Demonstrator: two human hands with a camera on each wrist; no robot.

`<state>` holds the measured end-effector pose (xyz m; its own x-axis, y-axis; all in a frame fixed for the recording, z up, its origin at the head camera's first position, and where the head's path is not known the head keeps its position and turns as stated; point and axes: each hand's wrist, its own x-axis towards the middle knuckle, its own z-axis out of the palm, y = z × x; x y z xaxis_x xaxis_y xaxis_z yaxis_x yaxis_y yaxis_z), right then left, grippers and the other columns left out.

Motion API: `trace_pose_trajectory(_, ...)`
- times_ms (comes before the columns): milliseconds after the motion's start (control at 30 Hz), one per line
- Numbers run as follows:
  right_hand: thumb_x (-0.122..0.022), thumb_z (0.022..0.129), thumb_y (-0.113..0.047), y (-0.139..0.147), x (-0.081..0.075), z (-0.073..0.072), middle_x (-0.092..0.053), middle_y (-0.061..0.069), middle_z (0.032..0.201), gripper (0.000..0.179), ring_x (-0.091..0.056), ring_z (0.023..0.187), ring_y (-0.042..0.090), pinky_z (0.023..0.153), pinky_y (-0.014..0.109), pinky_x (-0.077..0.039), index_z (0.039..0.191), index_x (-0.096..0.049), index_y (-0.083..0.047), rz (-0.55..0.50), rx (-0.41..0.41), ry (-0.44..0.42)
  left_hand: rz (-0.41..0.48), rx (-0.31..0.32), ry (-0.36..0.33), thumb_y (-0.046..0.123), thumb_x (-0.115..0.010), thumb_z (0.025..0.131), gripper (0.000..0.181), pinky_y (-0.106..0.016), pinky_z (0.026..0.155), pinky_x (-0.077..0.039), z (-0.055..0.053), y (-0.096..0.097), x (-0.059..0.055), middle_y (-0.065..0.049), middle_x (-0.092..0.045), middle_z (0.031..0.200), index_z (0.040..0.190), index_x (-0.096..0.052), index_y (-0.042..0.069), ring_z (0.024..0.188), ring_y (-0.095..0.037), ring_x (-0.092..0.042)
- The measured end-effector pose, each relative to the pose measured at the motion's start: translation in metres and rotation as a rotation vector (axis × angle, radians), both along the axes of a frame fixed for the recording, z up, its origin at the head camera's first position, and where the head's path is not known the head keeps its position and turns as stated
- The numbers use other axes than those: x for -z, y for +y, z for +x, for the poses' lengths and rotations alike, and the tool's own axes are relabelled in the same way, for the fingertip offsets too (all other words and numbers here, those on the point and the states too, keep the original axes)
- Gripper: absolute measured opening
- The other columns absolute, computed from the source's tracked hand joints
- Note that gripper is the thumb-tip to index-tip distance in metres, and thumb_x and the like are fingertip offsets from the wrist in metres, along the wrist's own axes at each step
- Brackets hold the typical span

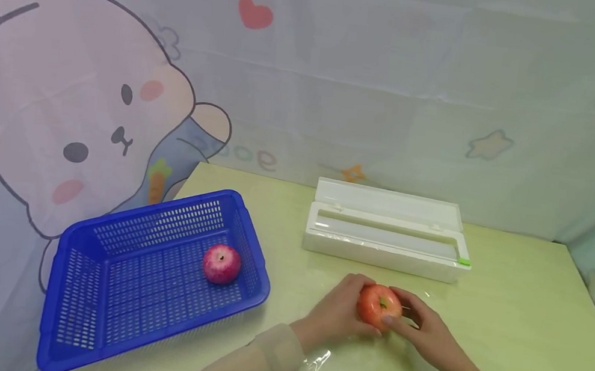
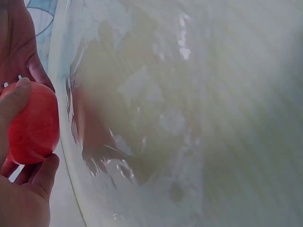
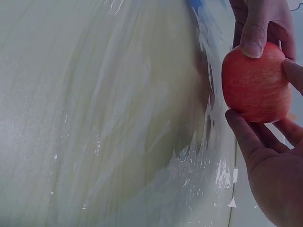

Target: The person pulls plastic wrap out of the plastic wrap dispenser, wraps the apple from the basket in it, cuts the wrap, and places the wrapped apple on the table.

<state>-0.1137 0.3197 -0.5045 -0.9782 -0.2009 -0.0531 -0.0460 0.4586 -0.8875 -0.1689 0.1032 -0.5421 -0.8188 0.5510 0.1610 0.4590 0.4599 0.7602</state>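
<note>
A red apple (image 1: 379, 304) is held between both hands in front of the white box. My left hand (image 1: 340, 310) grips its left side, the thumb along the near side. From the right, my right hand (image 1: 426, 331) holds it too, with the thumb on its front near the stem hollow. In the right wrist view the apple (image 3: 258, 87) shows fingertips pressed on its top and bottom. Clear plastic film (image 2: 142, 123) lies spread on the table, wrinkled and shiny, next to the apple in the left wrist view.
A blue plastic basket (image 1: 150, 339) stands at the left, with a darker red apple (image 1: 221, 264) inside. Behind the hands is a white cling film box (image 1: 377, 255), lid raised, a green piece (image 1: 464, 262) at its right end. A printed curtain (image 1: 395, 87) hangs behind the table.
</note>
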Motion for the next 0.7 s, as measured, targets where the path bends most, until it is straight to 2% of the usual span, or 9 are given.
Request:
trace_pose_trajectory(133, -0.072, 0.104, -0.022, 0.001, 0.001, -0.001, -0.059, 0.021, 0.148, 0.06, -0.062, 0.131, 0.04, 0.093, 0.021, -0.055, 0.156, -0.048, -0.002, 0.004, 0.005, -0.001, -0.005, -0.003, -0.031, 0.031, -0.099, 0.078, 0.08, -0.019, 0.105, -0.048, 0.001, 0.0, -0.004, 0.006, -0.054, 0.132, 0.141, -0.052, 0.017, 0.115, -0.005, -0.058)
trace_pose_trajectory(333, -0.071, 0.104, -0.021, 0.001, 0.003, -0.001, -0.057, 0.022, 0.149, 0.061, -0.061, 0.133, 0.042, 0.093, 0.021, -0.055, 0.157, -0.047, -0.002, -0.006, 0.009, -0.014, -0.03, -0.006, -0.036, 0.033, -0.099, 0.078, 0.079, -0.02, 0.104, -0.048, 0.0, 0.001, -0.004, 0.007, -0.056, 0.132, 0.14, -0.053, 0.017, 0.114, -0.005, -0.059)
trace_pose_trajectory(700, -0.072, 0.104, -0.023, 0.001, 0.013, -0.001, -0.059, 0.022, 0.147, 0.062, -0.061, 0.133, 0.04, 0.095, 0.021, -0.054, 0.156, -0.048, -0.001, 0.013, 0.029, -0.036, -0.052, 0.001, -0.011, 0.034, -0.097, 0.079, 0.08, -0.021, 0.106, -0.049, 0.0, 0.002, 0.01, 0.006, -0.057, 0.133, 0.143, -0.052, 0.017, 0.116, -0.005, -0.06)
